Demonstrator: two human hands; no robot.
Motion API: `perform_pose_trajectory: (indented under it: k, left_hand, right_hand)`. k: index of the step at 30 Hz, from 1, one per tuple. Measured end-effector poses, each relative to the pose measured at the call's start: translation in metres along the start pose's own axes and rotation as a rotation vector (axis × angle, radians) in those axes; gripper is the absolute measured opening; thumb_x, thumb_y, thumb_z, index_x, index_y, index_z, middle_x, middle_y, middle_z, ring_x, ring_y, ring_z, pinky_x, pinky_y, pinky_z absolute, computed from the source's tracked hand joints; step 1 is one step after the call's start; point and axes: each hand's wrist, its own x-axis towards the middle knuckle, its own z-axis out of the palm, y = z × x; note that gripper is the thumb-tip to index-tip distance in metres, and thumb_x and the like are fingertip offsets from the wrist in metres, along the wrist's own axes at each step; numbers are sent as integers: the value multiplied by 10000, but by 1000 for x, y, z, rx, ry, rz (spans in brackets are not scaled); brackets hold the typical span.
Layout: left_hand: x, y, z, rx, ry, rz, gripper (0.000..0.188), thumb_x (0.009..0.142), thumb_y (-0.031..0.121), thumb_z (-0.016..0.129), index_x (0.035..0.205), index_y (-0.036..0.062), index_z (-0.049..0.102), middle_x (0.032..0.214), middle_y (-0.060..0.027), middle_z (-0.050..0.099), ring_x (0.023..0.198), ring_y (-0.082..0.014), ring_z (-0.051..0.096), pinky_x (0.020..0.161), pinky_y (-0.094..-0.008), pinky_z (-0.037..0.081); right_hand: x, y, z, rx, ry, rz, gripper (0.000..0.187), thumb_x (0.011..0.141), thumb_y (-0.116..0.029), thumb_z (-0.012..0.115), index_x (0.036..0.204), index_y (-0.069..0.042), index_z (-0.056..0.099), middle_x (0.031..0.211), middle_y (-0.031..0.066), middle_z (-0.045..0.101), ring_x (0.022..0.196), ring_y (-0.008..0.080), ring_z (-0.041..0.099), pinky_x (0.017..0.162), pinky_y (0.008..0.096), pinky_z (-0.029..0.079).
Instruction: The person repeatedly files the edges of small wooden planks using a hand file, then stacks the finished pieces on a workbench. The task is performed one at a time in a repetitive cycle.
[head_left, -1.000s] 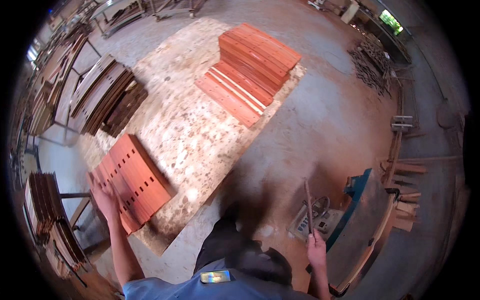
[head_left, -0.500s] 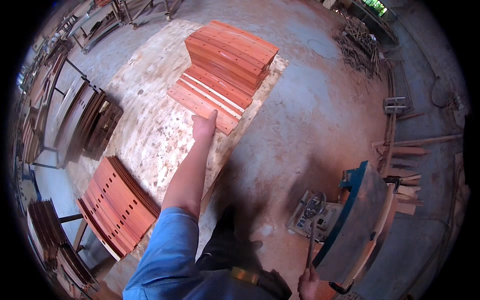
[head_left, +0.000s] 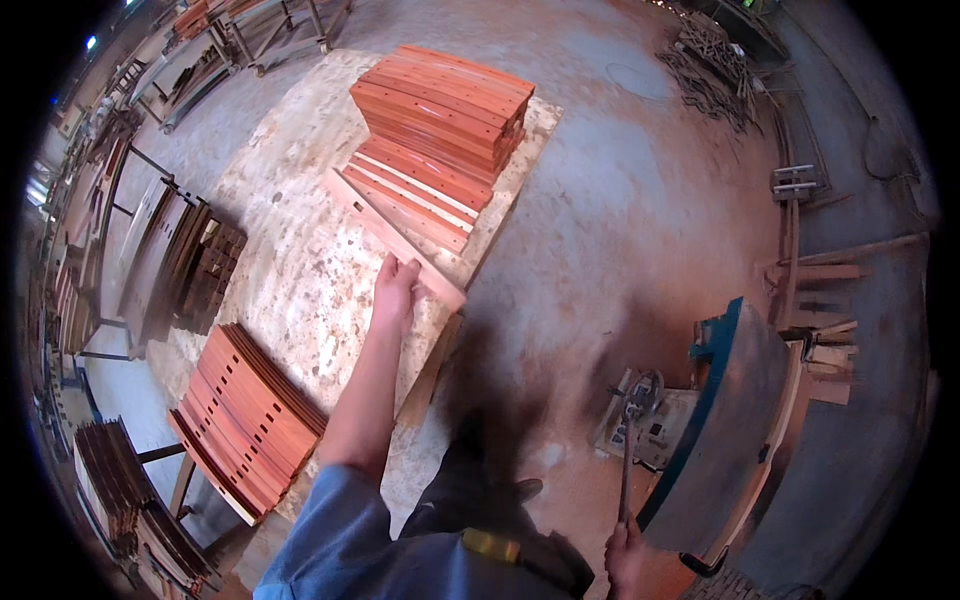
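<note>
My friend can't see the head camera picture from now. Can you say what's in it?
A person's left hand holds a pinkish wooden slat over a pale, blotchy board, beside a stack of reddish slats. The right hand grips a thin stick. More slats with dark slots sit at the board's near left.

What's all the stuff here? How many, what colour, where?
Held board: one, pale red, centre
Table: one, pale, blotchy, left
Board pile: one, mostly red, table's far end
Slotted boards: several, red, table's near end
Wood stacks: several, brown, left side
Stick heap: one, brown, upper right
Wood pieces: several, brown, right
Teal-edged surface: one, grey, lower right
Boxy thing: one, greyish, lower right
Thin rod: one, brownish, lower right
Sleeve: one, blue, bottom
Left hand: one, bare, on held board
Right hand: one, bare, on thin rod
</note>
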Motion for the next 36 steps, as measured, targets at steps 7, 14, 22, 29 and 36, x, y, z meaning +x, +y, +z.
perform_pose_trajectory:
  k: [7, 14, 22, 29, 36]
  left_hand:
    - [-118, 8, 19, -153, -436, -69, 402, 974, 129, 572, 1346, 30, 458, 1036, -63, 644, 796, -135, 625, 701, -237, 527]
    - [-217, -18, 59, -112, -630, -114, 469, 943, 197, 660, 1326, 7, 468, 1059, -84, 663, 761, -136, 637, 635, -212, 512]
    - [-383, -105, 147, -268, -934, -338, 563, 960, 149, 608, 1452, 89, 342, 1291, -191, 579, 1061, -382, 655, 895, -462, 580]
    - [-506, -181, 228, -238, -1162, -612, 611, 943, 169, 631, 1462, 95, 318, 1273, -181, 583, 1073, -373, 651, 882, -480, 588]
    - [-565, -310, 272, 441, -1232, -655, 472, 963, 90, 535, 1423, 105, 434, 1095, -110, 629, 914, -220, 657, 736, -371, 574]
  right_hand:
    - [4, -13, -20, -39, -12, -240, 371, 997, -162, 487, 1342, -56, 570, 656, -21, 496, 577, 78, 496, 524, 260, 421]
    - [-23, 81, -63, 127, 29, -254, 391, 993, -150, 504, 1362, -32, 556, 673, -26, 491, 586, 71, 476, 541, 255, 428]
    - [-92, 230, -139, 234, 112, -159, 422, 991, -157, 525, 1387, -11, 531, 699, -18, 504, 634, 65, 497, 587, 245, 441]
    - [-152, 330, -168, 430, 295, 36, 436, 992, -178, 544, 1398, -21, 527, 705, -14, 528, 636, 70, 506, 599, 247, 451]
    - [-184, 385, -161, 564, 386, 213, 448, 990, -189, 559, 1399, -10, 520, 702, -2, 553, 637, 77, 515, 598, 251, 455]
